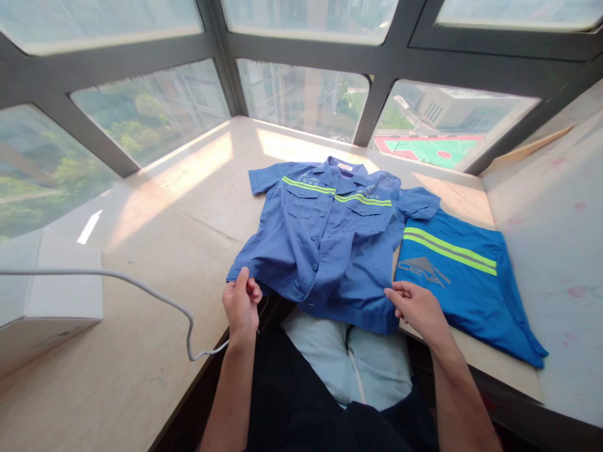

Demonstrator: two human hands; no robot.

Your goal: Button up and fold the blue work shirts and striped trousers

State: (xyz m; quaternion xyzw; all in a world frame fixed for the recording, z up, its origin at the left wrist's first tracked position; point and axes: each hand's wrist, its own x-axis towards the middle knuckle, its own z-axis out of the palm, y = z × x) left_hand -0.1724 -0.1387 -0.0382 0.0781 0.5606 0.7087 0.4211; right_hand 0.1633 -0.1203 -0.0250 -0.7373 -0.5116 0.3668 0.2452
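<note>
A blue short-sleeved work shirt (292,245) lies front up on the window ledge, collar toward the glass and buttons down its middle. Yellow-green stripes cross its chest above two flap pockets. My left hand (242,302) pinches the shirt's lower left corner between thumb and curled fingers. At the lower right side, my right hand (417,304) grips the shirt's edge with closed fingertips. The hem hangs slightly over the ledge's front edge. Beside it on the right lies a brighter blue folded garment (452,251) with a yellow-green and grey stripe and grey lettering; the shirt's sleeve overlaps it.
The pale window ledge (188,251) runs along dark-framed windows. On the left stands a white box (61,289), with a grey cable (155,295) running past it to near my left wrist. Pale cushions (348,358) are below the ledge's front edge. A patterned wall (560,251) bounds the right.
</note>
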